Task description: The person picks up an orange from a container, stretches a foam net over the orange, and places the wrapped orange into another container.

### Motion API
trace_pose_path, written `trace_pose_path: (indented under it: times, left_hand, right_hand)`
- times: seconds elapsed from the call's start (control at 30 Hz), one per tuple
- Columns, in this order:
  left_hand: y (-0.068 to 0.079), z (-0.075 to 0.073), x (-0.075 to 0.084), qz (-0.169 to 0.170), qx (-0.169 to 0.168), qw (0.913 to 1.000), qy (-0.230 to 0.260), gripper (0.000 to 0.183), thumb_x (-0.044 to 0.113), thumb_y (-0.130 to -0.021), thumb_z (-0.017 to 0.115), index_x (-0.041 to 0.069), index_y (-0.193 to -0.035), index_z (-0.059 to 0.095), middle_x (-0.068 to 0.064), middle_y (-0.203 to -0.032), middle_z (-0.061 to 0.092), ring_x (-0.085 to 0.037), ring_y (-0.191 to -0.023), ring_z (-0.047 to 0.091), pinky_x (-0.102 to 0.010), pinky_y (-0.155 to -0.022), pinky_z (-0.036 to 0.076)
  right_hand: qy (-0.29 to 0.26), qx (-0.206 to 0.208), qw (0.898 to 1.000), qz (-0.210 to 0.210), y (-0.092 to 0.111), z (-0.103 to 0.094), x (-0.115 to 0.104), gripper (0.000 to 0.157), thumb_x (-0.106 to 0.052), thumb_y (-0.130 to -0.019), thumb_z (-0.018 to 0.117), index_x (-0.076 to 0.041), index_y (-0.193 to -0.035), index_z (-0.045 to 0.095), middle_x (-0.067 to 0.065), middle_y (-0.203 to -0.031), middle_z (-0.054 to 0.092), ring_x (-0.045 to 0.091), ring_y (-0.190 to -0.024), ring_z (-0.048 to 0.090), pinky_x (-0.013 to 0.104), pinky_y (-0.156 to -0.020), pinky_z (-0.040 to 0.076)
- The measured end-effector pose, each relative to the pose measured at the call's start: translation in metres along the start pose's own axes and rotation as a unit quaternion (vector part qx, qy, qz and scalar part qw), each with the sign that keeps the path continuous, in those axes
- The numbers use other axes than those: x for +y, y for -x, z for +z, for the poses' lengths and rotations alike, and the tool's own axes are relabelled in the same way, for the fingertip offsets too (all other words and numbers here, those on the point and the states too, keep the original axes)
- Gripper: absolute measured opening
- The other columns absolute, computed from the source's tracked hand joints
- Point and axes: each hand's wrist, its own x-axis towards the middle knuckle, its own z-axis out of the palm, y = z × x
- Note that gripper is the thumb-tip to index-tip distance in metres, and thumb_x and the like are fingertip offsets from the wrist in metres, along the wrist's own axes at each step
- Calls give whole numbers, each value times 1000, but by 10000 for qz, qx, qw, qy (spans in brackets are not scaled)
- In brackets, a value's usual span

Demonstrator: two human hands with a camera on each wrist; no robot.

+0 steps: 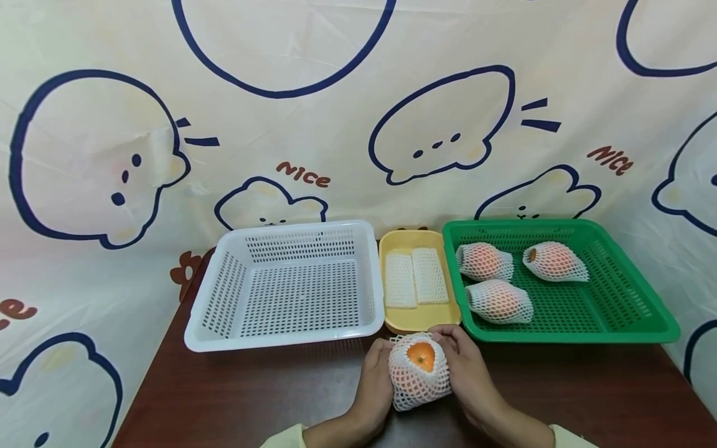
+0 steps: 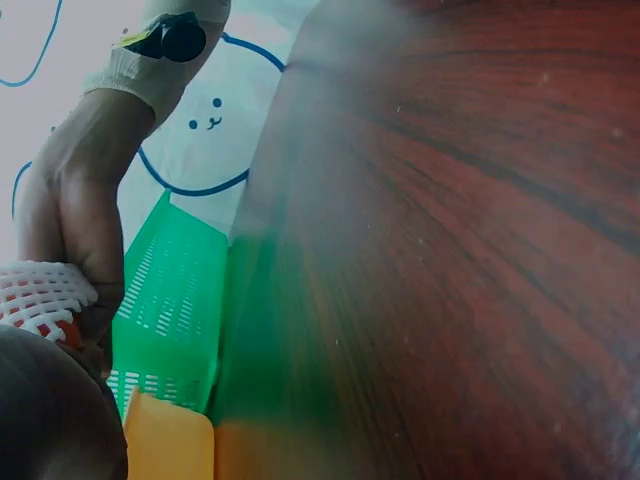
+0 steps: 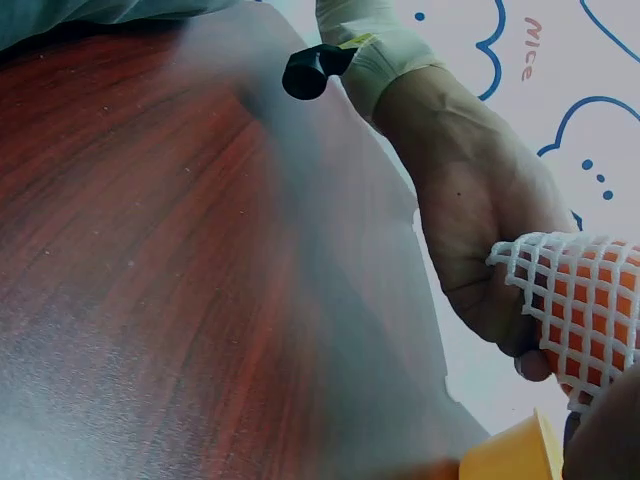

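An orange (image 1: 421, 356) in a white foam net sleeve (image 1: 417, 387) is held between both hands above the near part of the table. Bare peel and the stem end show through the net's opening. My left hand (image 1: 374, 381) grips its left side, and my right hand (image 1: 467, 371) grips the right side, fingers near the net's upper rim. In the right wrist view the net (image 3: 585, 300) covers the fruit and the left hand (image 3: 490, 210) curls against it. The left wrist view shows the right hand (image 2: 85, 225) against the netted fruit; the fingertips are partly hidden.
Behind the hands, a yellow tray (image 1: 417, 320) holds two flat foam nets (image 1: 430, 275). On its left stands a white basket (image 1: 282, 341). A green basket (image 1: 577, 336) on the right contains several netted fruits (image 1: 500, 302). The dark wooden table (image 1: 252, 386) meets a printed cloth backdrop.
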Motion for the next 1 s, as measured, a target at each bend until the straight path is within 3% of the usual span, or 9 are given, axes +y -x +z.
trace_pose_path:
  times: [0.27,0.43,0.53,0.63,0.73,0.87,0.93,1.0]
  left_hand:
    - [3,2,0,91,-57,9984,546,27,22,-111,41,2,-103,57,-3,-105,63,-13,-102,58,-24,-89,49]
    - [1,3,9,-6,-95,9964,836,31,23,-112,37,2,-104,59,-3,-101,63,-13,-101,58,-24,-89,50]
    - [0,5,15,-27,-54,9947,1026,31,21,-112,36,2,-103,59,-3,-99,64,-13,-99,59,-25,-89,52]
    - [1,7,18,-6,-10,9938,1110,30,18,-111,37,1,-103,60,-4,-102,66,-14,-102,60,-26,-92,52]
    - [3,7,20,-84,0,9938,1105,29,19,-111,37,1,-105,59,-6,-105,66,-15,-105,60,-27,-93,52]
    - [5,8,21,-158,100,9935,1123,28,22,-111,40,2,-105,58,-7,-106,65,-15,-105,60,-26,-92,52]
    - [6,9,22,-135,163,9930,1159,30,25,-112,40,1,-107,58,-7,-109,66,-15,-107,60,-26,-92,52]
    - [7,10,23,-97,217,9930,1159,32,27,-112,40,0,-110,58,-8,-112,65,-15,-109,59,-26,-93,52]
  right_hand:
    - [-157,-260,9995,42,4,-3,-2,24,-11,-109,44,2,-127,55,16,-122,67,16,-106,65,26,-85,57]
    - [-47,-562,9984,32,5,-5,-2,28,-4,-105,46,0,-132,54,16,-125,65,18,-108,62,26,-84,55]
    - [125,-575,9981,-158,8,-7,-3,30,0,-103,47,0,-132,56,15,-126,64,16,-108,60,25,-85,54]
    - [492,-490,9954,-655,12,-10,-6,30,1,-103,51,-4,-131,60,12,-128,64,12,-110,60,22,-89,53]
    - [901,-575,9804,-1658,17,-18,-8,41,9,-99,52,-9,-135,60,10,-135,64,6,-118,60,18,-96,52]
    - [1011,-1266,9382,-3057,26,-30,-10,80,27,-79,43,-12,-148,48,11,-150,54,5,-134,53,15,-108,44]
    - [1039,-1711,9196,-3379,30,-35,-13,87,25,-78,45,-14,-155,38,10,-158,45,7,-142,46,13,-113,38]
    - [1178,-1963,9110,-3429,33,-36,-17,83,17,-87,53,-17,-159,30,7,-162,38,8,-147,39,12,-115,32]
